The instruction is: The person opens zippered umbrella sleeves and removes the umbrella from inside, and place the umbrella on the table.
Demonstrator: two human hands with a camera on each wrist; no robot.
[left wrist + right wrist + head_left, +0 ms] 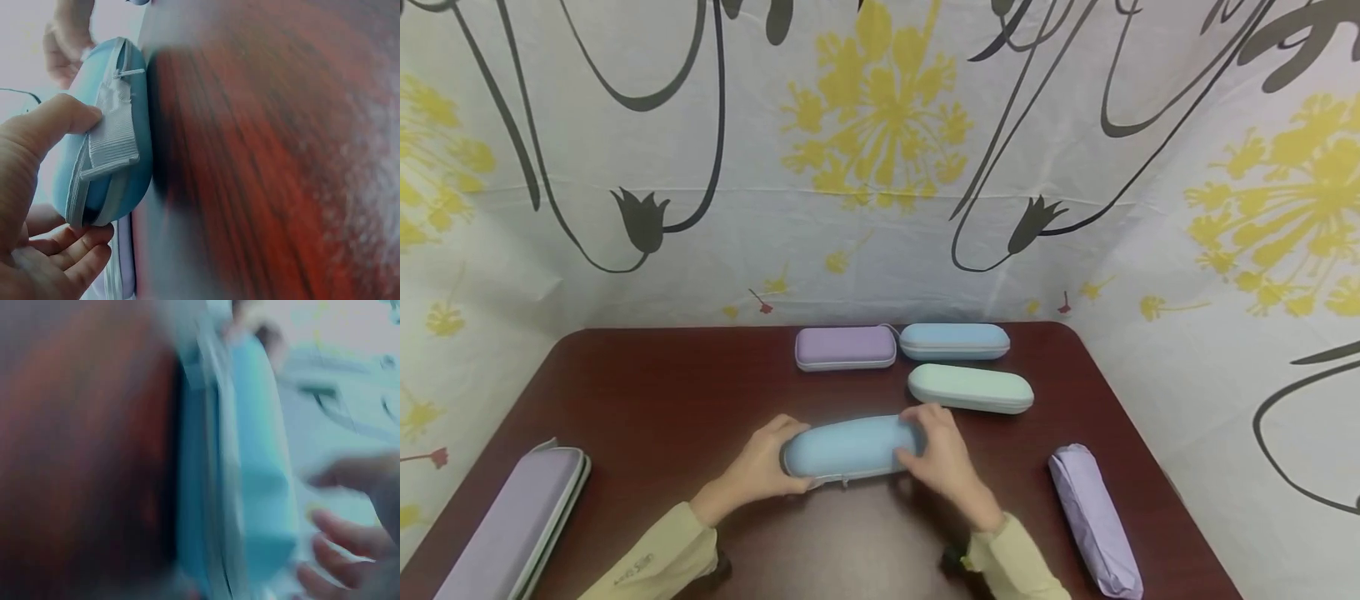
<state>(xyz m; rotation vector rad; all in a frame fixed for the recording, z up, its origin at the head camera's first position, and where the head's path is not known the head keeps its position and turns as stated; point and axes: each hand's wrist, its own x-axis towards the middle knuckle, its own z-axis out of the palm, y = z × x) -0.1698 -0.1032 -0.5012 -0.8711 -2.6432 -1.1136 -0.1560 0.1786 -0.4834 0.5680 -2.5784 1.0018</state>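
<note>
A light blue hard-shell zip case (pixel 853 447) is held between both hands over the middle of the table. My left hand (pixel 767 461) grips its left end. In the left wrist view the thumb (pixel 75 115) presses a pale ribbed fabric tab (pixel 114 128) near the zip, with fingers at the underside; the seam gapes slightly at that end. My right hand (pixel 946 454) curves round the other end, fingers at the back and thumb across the front. The right wrist view is blurred, and the contact of these fingers (pixel 344 544) with the case is unclear there.
At the table's (pixel 685 375) back edge stand a purple case (pixel 846 347) and another blue case (pixel 955 341), with a mint case (pixel 972 388) before them. A long lavender case (pixel 512 529) lies at left, a wrinkled lavender fabric bundle (pixel 1096 521) at right. A patterned curtain (pixel 850 275) hangs behind.
</note>
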